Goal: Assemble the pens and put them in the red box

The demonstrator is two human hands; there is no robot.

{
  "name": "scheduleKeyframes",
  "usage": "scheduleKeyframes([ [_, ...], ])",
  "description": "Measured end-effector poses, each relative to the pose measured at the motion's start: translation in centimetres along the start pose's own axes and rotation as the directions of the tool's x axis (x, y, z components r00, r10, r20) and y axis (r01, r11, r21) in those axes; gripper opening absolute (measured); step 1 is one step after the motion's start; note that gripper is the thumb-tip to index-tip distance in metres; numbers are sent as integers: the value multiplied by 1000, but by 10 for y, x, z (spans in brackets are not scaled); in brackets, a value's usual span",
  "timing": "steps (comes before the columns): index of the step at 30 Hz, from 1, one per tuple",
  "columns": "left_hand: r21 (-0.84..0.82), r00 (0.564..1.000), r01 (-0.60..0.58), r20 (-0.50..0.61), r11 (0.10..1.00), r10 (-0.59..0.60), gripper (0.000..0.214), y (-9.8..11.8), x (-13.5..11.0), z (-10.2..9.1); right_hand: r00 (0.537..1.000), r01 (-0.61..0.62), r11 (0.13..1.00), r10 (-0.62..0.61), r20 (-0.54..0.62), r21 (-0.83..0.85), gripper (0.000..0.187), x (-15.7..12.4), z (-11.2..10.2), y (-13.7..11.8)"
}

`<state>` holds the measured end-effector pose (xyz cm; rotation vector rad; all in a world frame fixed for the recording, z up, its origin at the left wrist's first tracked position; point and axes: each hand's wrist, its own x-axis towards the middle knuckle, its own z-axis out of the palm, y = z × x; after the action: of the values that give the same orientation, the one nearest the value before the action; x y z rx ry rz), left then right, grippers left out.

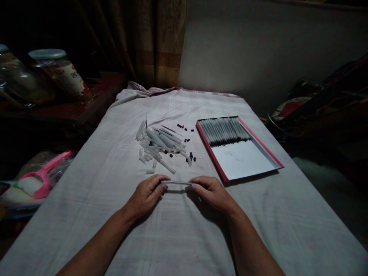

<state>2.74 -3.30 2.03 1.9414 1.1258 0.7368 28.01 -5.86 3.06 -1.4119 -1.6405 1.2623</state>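
Between my two hands a slim translucent pen [178, 183] lies level, just above the cloth. My left hand [150, 191] pinches its left end with thumb and fingers. Its right end is gripped by my right hand [211, 190] in the same way; both tips are hidden by the fingers. Beyond my hands is a loose pile of clear pen barrels [165, 142], with thin dark refills [169, 129] among them. Small black plugs [188, 140] and a red one [183, 127] are scattered by the pile. To the right, a shallow red-edged box [244, 168] holds a row of pens [225, 129].
A pale checked cloth [115, 237] covers the table. At the left, a dark red cabinet [97, 101] carries a lidded jar [61, 73] and a glass jug [21, 82]. A pink-handled item [43, 176] lies beside the table's left edge. A curtain [156, 42] and wall stand behind.
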Motion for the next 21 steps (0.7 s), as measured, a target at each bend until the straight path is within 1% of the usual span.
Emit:
scheduleKeyframes([
  [6, -60, 998, 64, -10, 996, -65, 21, -3, -1, 2, 998, 58, 997, -57, 37, -43, 26, 2, 1, -2],
  [11, -136, 996, 88, 6, 987, -88, 20, -8, -1, 2, 994, 95, 992, -91, 61, -77, 25, 4, 5, -1],
  [14, -173, 994, 106, 14, 979, -105, 20, -9, -1, 1, 993, 108, 990, -103, 54, -93, 25, 4, 7, -1],
  [17, -200, 992, 121, 45, 972, -114, 19, -9, -2, 0, 992, 120, 988, -116, 47, -93, 24, 5, 7, -1],
  [21, -290, 981, 194, 62, 937, -184, 24, -8, -1, 1, 991, 133, 986, -131, 25, -105, 24, 6, 12, -3],
])
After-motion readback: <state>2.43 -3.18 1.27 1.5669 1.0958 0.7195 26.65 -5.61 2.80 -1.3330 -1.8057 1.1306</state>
